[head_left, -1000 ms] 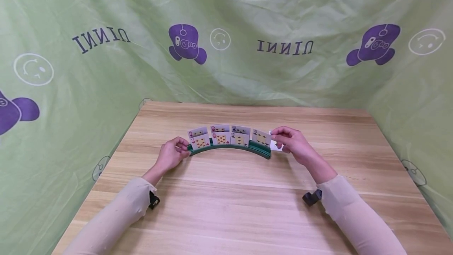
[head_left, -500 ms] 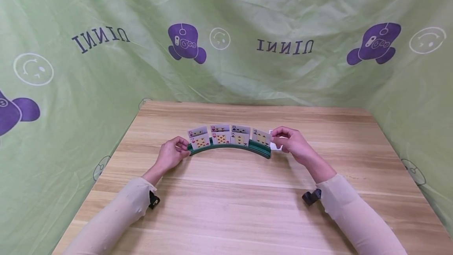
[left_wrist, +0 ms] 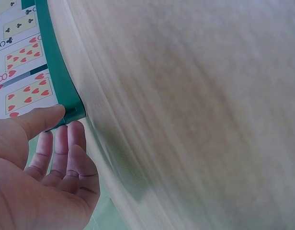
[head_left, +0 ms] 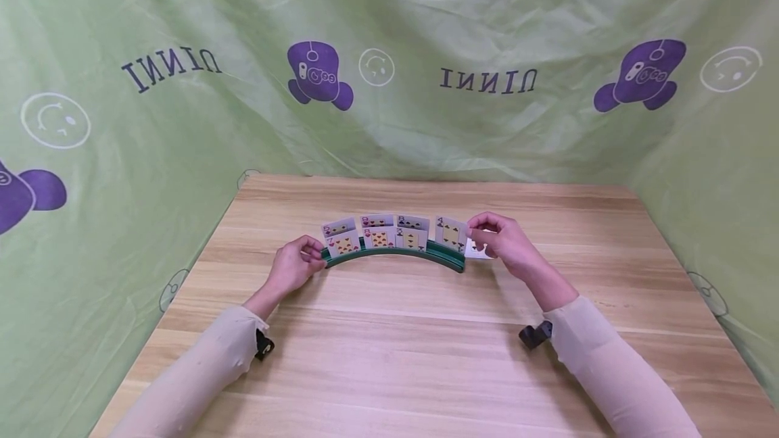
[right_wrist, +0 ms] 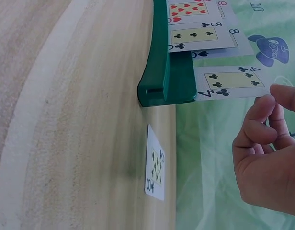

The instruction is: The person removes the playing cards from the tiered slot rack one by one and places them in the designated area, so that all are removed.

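A curved green card holder point(head_left: 397, 251) stands on the table with playing cards in two rows. My left hand point(head_left: 293, 263) grips its left end; in the left wrist view, the thumb point(left_wrist: 48, 118) lies on that end beside the seven of hearts point(left_wrist: 28, 96). My right hand point(head_left: 504, 240) pinches the upper outer corner of the four of clubs point(right_wrist: 233, 82) between thumb and fingertip. This card's lower edge meets the holder's back row at the right end. The front row also shows an eight of hearts point(head_left: 379, 238) and a three of clubs point(head_left: 412, 239).
Another card, an eight of clubs point(right_wrist: 155, 165), lies face up on the table just right of the holder, partly behind my right hand. The wooden table point(head_left: 389, 357) ends at a green printed cloth point(head_left: 414, 134) behind and at both sides.
The four of clubs has risen and stands more upright than before. My right hand has moved slightly up with it. My left hand stays on the holder's end.
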`<state>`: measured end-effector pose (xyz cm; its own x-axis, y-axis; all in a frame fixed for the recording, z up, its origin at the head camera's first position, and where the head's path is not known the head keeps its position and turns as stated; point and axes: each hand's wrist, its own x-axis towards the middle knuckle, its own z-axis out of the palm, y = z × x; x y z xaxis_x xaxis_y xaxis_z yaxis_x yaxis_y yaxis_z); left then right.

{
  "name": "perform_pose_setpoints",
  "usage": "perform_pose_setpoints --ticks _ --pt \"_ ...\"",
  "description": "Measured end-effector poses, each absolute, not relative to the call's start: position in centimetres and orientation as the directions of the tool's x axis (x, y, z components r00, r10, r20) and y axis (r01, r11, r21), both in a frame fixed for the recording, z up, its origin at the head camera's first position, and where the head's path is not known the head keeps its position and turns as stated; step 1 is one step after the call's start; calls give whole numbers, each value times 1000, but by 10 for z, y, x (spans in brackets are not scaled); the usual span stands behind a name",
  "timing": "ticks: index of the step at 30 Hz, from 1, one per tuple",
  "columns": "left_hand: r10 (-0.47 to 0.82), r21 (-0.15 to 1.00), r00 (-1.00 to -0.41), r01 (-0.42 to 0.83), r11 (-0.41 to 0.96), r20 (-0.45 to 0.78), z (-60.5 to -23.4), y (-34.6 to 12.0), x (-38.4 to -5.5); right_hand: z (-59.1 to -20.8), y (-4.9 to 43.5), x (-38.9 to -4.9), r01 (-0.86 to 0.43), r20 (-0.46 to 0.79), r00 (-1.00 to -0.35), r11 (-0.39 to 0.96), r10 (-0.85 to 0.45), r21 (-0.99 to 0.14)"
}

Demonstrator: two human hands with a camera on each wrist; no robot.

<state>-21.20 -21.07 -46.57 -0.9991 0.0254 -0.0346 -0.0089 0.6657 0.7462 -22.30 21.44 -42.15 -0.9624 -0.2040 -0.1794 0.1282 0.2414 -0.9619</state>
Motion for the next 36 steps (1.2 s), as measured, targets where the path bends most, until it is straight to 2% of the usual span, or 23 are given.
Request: perform_pose_setpoints --ticks 11,36 --pt "26 746 -999 -6 665 -31 -465 -211 -211 -418 219 -231 106 -138 -978 194 -156 -975" --pt "23 739 -999 -12 673 -36 -464 -210 -211 -415 235 -239 219 -239 -967 186 -90 -958"
